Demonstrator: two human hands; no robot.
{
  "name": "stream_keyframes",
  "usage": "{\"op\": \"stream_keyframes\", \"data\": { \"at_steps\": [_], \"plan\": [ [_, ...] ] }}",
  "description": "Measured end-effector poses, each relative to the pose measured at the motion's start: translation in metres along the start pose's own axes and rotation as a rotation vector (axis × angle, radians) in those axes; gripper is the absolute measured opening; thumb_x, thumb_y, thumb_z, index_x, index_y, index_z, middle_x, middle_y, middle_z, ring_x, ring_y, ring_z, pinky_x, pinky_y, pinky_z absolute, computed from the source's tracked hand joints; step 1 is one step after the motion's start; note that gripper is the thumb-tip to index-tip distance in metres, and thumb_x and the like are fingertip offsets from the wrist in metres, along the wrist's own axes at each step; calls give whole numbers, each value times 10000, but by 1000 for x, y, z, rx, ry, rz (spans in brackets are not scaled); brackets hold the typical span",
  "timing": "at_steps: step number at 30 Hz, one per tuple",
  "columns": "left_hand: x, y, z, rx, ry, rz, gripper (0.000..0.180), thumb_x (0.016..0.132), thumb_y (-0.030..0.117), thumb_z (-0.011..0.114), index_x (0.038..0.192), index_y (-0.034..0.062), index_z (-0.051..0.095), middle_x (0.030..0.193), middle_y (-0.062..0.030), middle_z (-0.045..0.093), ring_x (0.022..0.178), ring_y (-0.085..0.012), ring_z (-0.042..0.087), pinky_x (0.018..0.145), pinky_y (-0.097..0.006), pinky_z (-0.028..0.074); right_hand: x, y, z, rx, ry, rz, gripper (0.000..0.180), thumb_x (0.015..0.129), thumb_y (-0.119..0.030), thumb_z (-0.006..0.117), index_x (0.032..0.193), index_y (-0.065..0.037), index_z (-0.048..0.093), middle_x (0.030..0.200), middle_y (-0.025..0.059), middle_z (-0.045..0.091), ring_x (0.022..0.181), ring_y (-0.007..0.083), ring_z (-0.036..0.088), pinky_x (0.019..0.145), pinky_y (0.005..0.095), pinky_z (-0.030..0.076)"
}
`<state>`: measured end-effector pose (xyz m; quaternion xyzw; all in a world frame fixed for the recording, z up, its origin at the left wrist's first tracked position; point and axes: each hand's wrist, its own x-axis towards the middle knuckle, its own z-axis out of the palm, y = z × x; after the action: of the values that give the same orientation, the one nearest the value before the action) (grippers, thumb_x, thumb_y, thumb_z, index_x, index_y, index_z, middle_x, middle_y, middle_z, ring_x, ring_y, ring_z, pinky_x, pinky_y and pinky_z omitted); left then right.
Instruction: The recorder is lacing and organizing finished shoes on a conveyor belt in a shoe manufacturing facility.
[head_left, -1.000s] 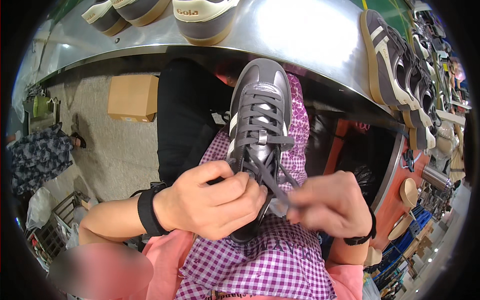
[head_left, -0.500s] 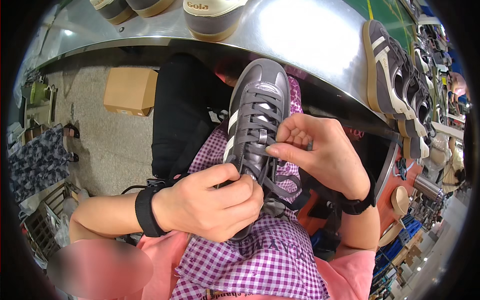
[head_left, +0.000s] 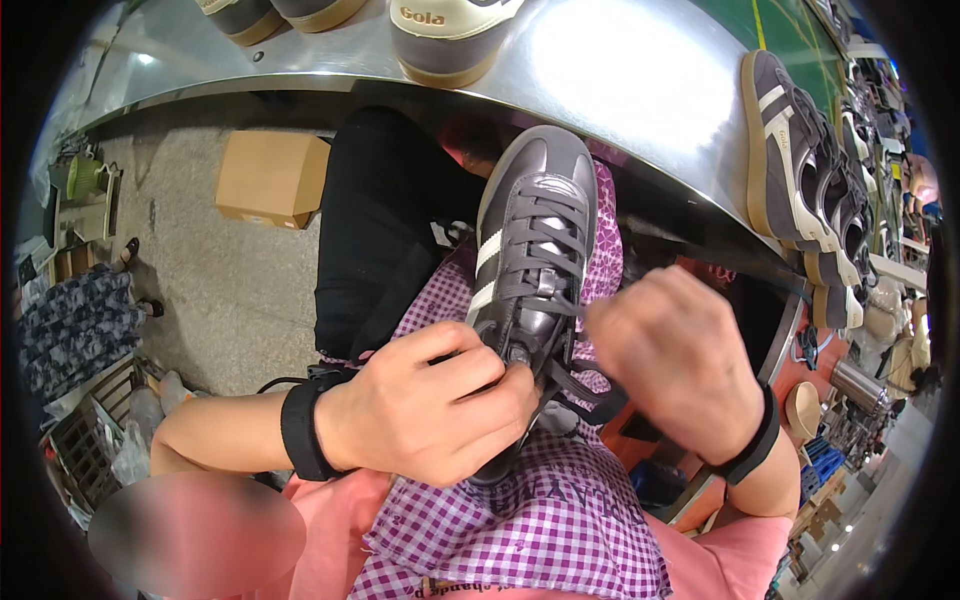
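A dark grey metallic sneaker (head_left: 545, 185) with white side stripes lies on my lap, its toe pointing away from me. My left hand (head_left: 430, 405) is closed on the shoe's tongue and opening; the fingertips are partly hidden. To the right of the shoe, my right hand (head_left: 675, 365) is blurred by motion, fingers curled together. A grey shoelace (head_left: 568, 308) runs taut from the upper eyelets to those fingers. Lower down, more loose lace hangs beside the shoe's right side. The lacing crosses the front in several rows.
Beyond my knees is a metal worktable (head_left: 600, 80) with a cream-heeled sneaker (head_left: 450, 45) near its edge. Several more sneakers (head_left: 785, 150) stand at the right. A cardboard box (head_left: 268, 178) sits on the floor at left, and a crate (head_left: 90, 450) stands near my left elbow.
My right hand has pulled away from the shoe to the right and slightly down, drawing the lace out. The left hand keeps its hold. The whole view has shifted slightly.
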<state>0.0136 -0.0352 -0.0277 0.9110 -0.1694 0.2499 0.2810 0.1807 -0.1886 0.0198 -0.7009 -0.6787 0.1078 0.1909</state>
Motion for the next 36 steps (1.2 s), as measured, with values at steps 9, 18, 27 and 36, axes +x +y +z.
{"op": "stream_keyframes", "data": {
  "at_steps": [9, 18, 27, 36],
  "plan": [
    [21, -7, -16, -171, -63, -386, 220, 665, 159, 816, 783, 55, 662, 678, -37, 602, 561, -207, 537, 534, -331, 364, -9, 5, 17, -52, 130, 156, 237, 679, 2, 688, 901, -14, 607, 747, 76, 553, 662, 260, 565, 607, 338, 484],
    [29, -4, -7, 20, -212, -267, 337, 614, 252, 839, 805, 68, 632, 636, -6, 519, 553, -191, 483, 542, -329, 347, -28, -4, 25, -155, 192, 157, 298, 650, -43, 651, 936, 22, 599, 768, 79, 498, 675, 237, 519, 622, 335, 457],
    [26, -7, -10, 3, -211, -332, 335, 656, 236, 833, 850, 63, 622, 637, -17, 533, 549, -197, 491, 544, -330, 348, -27, -2, 34, -175, 196, 102, 252, 650, -27, 643, 895, 9, 598, 770, 81, 469, 687, 227, 514, 645, 338, 456],
    [28, -36, -37, -778, -453, -217, 175, 749, 144, 801, 737, 63, 647, 601, -23, 547, 535, -198, 508, 532, -334, 353, -37, -17, 52, 98, 348, 669, 123, 776, -44, 715, 859, -43, 624, 759, 100, 583, 739, 265, 599, 634, 362, 474]
  ]
}}
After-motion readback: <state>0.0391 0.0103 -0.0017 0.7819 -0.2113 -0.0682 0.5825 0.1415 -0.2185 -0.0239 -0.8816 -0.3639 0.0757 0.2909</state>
